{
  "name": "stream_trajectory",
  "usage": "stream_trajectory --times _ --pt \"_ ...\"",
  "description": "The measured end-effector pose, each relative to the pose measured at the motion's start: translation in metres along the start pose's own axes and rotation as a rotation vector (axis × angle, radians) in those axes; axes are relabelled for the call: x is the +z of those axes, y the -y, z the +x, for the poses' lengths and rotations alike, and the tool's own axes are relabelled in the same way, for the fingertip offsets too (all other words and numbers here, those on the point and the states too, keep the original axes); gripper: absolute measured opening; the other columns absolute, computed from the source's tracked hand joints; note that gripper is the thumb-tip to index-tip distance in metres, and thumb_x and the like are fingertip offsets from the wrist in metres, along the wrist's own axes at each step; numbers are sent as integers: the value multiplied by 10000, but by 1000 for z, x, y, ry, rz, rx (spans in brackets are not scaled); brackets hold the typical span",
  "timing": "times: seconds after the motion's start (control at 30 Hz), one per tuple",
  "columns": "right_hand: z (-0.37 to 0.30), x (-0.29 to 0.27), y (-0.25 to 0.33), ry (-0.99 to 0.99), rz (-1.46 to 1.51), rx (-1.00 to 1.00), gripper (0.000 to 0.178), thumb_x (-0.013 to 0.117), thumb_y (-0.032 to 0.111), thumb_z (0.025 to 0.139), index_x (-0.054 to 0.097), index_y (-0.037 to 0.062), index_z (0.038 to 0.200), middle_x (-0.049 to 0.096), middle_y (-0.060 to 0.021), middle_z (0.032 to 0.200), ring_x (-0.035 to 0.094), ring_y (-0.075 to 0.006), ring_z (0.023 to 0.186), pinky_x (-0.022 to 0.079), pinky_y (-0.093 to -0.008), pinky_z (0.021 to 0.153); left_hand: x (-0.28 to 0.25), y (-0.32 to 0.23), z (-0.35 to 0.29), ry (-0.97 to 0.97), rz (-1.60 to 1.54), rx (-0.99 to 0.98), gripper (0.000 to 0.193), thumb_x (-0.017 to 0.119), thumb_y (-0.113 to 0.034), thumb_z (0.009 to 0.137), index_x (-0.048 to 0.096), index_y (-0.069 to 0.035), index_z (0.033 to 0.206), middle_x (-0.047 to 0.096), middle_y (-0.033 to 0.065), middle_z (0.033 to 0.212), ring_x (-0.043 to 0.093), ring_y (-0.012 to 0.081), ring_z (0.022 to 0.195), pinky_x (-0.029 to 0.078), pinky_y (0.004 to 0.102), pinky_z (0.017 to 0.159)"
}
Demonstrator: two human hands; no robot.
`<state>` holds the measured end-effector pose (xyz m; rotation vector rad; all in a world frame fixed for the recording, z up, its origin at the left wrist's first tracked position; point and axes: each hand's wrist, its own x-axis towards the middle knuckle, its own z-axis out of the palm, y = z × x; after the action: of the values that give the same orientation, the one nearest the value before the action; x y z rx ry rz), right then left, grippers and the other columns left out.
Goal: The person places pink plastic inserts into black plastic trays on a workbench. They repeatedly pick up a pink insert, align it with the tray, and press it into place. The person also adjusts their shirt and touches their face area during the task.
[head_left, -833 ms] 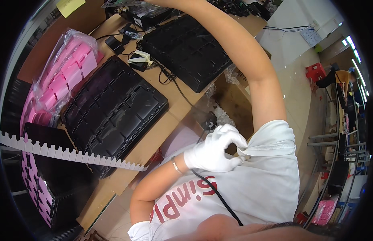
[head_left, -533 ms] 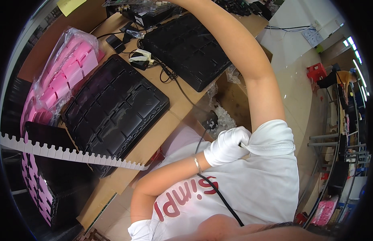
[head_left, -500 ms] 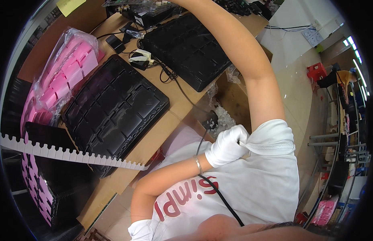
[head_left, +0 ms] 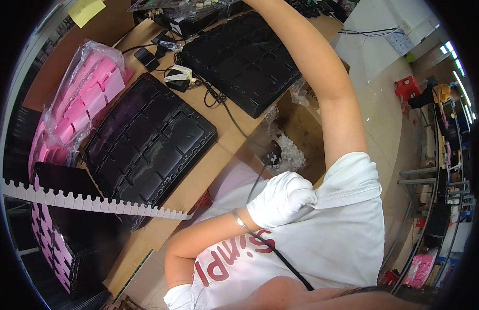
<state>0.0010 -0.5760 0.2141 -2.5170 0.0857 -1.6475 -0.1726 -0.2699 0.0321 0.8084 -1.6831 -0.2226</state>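
My left hand point(head_left: 283, 200), in a white glove, is closed at the cuff of my right shirt sleeve point(head_left: 348, 181). Its fingertips pinch the white cloth there. A black cable point(head_left: 283, 253) passes by the left wrist, which wears a silvery band. Bare from the sleeve on, my right arm point(head_left: 332, 88) reaches up past the top edge, so my right hand is out of view. Beside that forearm lies a black compartment tray point(head_left: 239, 59) on the workbench. A second black tray point(head_left: 152, 139) sits nearer, at the bench's front edge.
Pink trays point(head_left: 87, 93) in clear plastic stand at the left. A grey toothed strip point(head_left: 95, 201) crosses the lower left before a black bin point(head_left: 90, 248). Adapters and cables point(head_left: 180, 77) lie between the trays. Below the bench, a cardboard box point(head_left: 304, 129) holds crumpled clear plastic.
My left hand has moved slightly left and down and turned, its fingers still at the sleeve cuff. The right arm has barely shifted.
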Motion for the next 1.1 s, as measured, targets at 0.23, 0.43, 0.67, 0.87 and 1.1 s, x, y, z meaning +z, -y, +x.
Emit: stream_trajectory --times 0.23,0.43,0.67,0.87,1.1 --pt "-14 11 -11 16 -147 -97 149 588 173 815 664 55 865 664 -198 735 663 -379 718 534 -475 667 -21 -23 17 48 19 -421 280 782 -57 659 532 -114 772 571 48 725 594 246 672 460 368 555" --pt "-15 24 -9 9 -165 -39 147 596 185 810 662 68 869 661 -204 727 664 -374 709 532 -480 656 -16 -20 14 44 560 -47 237 677 -99 588 486 -152 719 444 42 609 467 246 530 389 362 480" --pt "-12 19 -1 36 -95 -19 134 597 180 811 663 70 848 655 -210 716 660 -378 705 525 -480 662 -58 -2 19 380 -580 -189 115 593 -98 894 627 -72 788 645 83 768 627 259 685 502 350 611" --pt "-9 28 4 62 -13 -42 139 591 170 804 671 60 833 649 -210 704 659 -373 699 524 -458 663 -33 18 21 294 -703 -832 258 714 -284 889 673 -48 985 627 45 942 551 97 781 458 258 709" --pt "-19 40 11 134 113 -19 149 595 172 799 670 51 845 654 -195 703 661 -365 695 527 -448 661 -26 38 -3 118 -1272 -584 116 634 -174 942 589 -71 974 581 112 1185 593 173 1028 482 314 892"
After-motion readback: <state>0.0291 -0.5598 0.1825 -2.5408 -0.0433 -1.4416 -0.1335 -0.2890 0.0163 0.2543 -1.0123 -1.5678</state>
